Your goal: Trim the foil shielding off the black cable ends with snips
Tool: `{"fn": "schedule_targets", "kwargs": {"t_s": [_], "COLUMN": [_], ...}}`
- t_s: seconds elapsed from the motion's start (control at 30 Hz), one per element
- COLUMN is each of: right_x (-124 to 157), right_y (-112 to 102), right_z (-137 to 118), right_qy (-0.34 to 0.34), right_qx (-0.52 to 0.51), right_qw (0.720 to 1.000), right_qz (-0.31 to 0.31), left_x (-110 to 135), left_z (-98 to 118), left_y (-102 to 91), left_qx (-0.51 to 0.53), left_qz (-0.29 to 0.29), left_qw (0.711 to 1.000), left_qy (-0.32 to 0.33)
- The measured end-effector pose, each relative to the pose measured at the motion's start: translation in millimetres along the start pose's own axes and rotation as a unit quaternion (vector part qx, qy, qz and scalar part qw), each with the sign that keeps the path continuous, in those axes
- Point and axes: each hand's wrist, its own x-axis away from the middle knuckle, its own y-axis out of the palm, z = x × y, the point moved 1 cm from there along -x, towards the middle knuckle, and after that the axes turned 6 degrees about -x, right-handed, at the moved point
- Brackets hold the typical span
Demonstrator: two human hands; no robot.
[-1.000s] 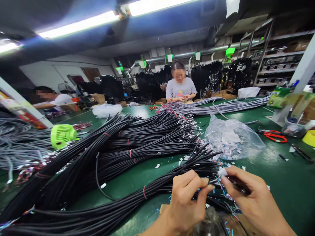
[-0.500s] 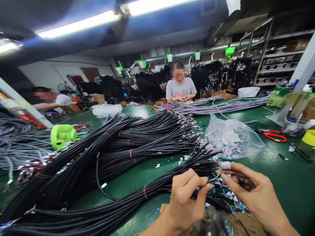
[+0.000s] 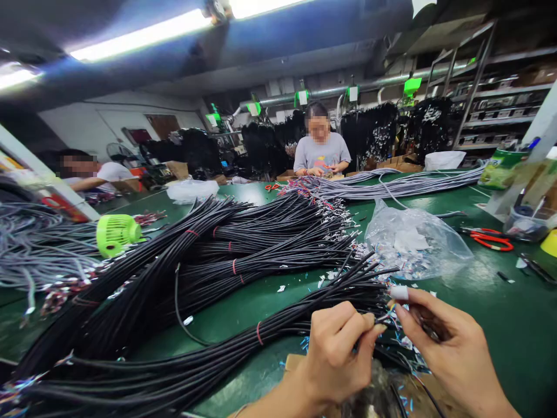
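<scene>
- Since the earlier frame both hands have shifted slightly right and lower; grip unchanged.
- Left hand [image 3: 337,354], lower centre: fingers pinched shut on the wire ends [image 3: 389,316] of one black cable bundle [image 3: 217,360].
- Right hand [image 3: 452,351], lower right: fingers closed around one white connector [image 3: 399,292].
- On the green bench [image 3: 500,325]: one green fan [image 3: 115,234], one clear bag [image 3: 413,244], one red scissors [image 3: 491,240].
- Two other persons, upper frame.

Left hand [image 3: 335,354] bare, no glove or ring seen; right hand [image 3: 448,348] bare, white tape wrap on index fingertip; both forearms unsleeved, no watch
</scene>
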Motion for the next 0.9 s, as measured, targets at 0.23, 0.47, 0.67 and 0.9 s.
{"fn": "schedule_targets", "kwargs": {"t_s": [0.23, 0.47, 0.67, 0.9], "right_x": [-4.3, -1.8, -1.9, -3.4], "right_y": [4.6, 5.1, 4.7, 4.8], "right_z": [-6.9, -2.6, -1.9, -8.1], "right_qy": [0.045, 0.113, 0.139, 0.143], "right_qx": [-0.042, -0.098, -0.121, -0.142], "right_qw": [0.998, 0.988, 0.982, 0.979], "right_qz": [-0.005, 0.042, 0.036, 0.036], "left_x": [0.7, 0.0, -1.3, -0.9], "left_z": [0.9, 0.5, 0.1, 1.9], "left_y": [-1.8, -2.7, -2.0, -0.7], "left_qx": [-0.003, -0.009, 0.001, -0.007], "left_qz": [0.017, 0.029, 0.01, 0.005], "left_qw": [0.999, 0.999, 1.0, 1.0], "left_qy": [-0.032, -0.021, -0.01, -0.002]}}
